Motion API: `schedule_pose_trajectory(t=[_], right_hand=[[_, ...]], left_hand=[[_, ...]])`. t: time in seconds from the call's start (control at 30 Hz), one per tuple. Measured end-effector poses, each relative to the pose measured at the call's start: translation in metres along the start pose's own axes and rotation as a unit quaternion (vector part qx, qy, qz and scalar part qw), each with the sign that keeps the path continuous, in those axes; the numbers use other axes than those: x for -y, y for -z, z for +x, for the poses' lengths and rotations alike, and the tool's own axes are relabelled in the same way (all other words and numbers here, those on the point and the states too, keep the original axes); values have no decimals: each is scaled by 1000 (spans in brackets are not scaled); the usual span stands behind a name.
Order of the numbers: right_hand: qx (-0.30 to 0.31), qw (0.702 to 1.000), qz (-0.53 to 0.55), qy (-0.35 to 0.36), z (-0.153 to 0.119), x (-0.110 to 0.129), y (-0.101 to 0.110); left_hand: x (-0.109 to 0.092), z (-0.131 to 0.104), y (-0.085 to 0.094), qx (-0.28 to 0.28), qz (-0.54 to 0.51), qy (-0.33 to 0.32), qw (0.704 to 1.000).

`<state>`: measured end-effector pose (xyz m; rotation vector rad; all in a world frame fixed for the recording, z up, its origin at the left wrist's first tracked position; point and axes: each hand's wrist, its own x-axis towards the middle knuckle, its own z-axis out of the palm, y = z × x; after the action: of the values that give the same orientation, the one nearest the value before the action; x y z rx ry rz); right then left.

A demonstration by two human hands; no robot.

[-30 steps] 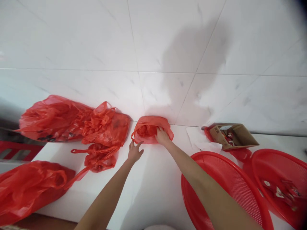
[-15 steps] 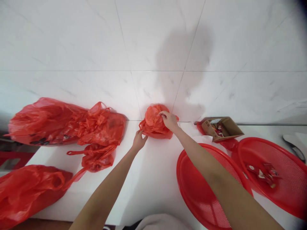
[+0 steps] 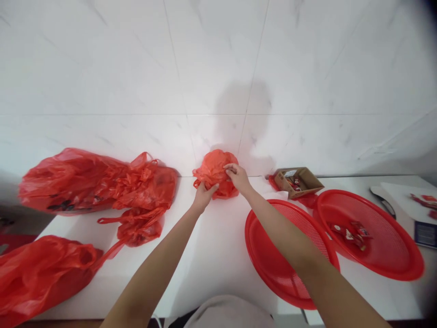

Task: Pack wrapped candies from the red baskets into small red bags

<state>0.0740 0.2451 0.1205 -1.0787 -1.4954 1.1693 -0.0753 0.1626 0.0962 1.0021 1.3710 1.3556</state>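
Observation:
A crumpled red plastic bag (image 3: 218, 160) sits against the wall in the middle of the white table. My left hand (image 3: 204, 197) grips its lower left edge, the thumb stretched across the front and the other fingers partly hidden by the film. At the bag's right side, my right hand (image 3: 239, 177) pinches the gathered plastic between curled fingers and thumb. What the bag contains is hidden.
Filled red bags (image 3: 75, 182) line the left side, with another bag (image 3: 44, 273) nearer me. Right of my hands are a red mesh basket (image 3: 254, 255), a small cardboard box (image 3: 312, 186), and a second basket (image 3: 385, 241) holding small red packets. Dark-handled scissors or a similar tool (image 3: 384, 202) lie far right.
My left hand has moved up and right onto the bag's front. My right hand stays at its right side, and the bag's top looks reshaped. The view has shifted slightly.

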Motion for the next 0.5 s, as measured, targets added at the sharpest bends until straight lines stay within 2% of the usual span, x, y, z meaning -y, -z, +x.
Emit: schedule_pose_trajectory(t=[0.07, 0.23, 0.5], right_hand=[[-23, 999, -21, -8, -1, -1, 4], [-97, 994, -55, -21, 7, -13, 29], [-132, 985, -107, -29, 14, -27, 43]], left_hand=[[-3, 4, 4, -5, -19, 30, 999], [-4, 11, 27, -41, -29, 54, 997], [-8, 18, 47, -148, -92, 40, 984]])
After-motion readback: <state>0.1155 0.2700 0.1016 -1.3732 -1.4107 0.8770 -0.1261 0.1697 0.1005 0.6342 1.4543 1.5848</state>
